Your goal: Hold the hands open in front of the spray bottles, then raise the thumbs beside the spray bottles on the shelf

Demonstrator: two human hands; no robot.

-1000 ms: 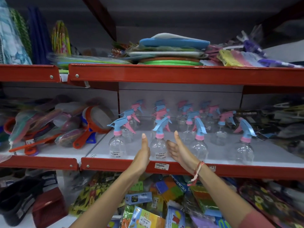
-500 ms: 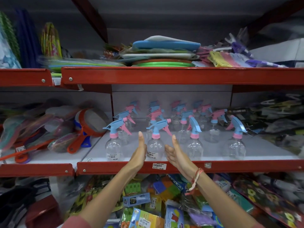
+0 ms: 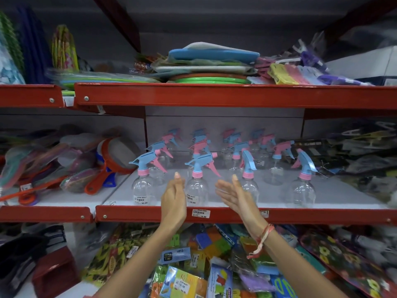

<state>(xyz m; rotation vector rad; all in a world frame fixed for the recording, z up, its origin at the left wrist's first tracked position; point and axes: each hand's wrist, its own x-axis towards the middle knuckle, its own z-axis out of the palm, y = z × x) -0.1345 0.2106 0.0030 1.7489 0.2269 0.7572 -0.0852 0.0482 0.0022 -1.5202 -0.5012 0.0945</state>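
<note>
Both our hands, left hand (image 3: 174,201) and right hand (image 3: 234,195), have drifted slightly apart, fingers straight and holding nothing, flanking the front-row bottle (image 3: 196,190) on the shelf (image 3: 322,215), so we judge it ungrasped.

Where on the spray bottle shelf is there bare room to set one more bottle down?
The widest bare patch on the white shelf lies in the front row, between the third spray bottle and the far-right bottle. A narrower strip runs along the front lip beside the left hand. The back rows are crowded.
</note>
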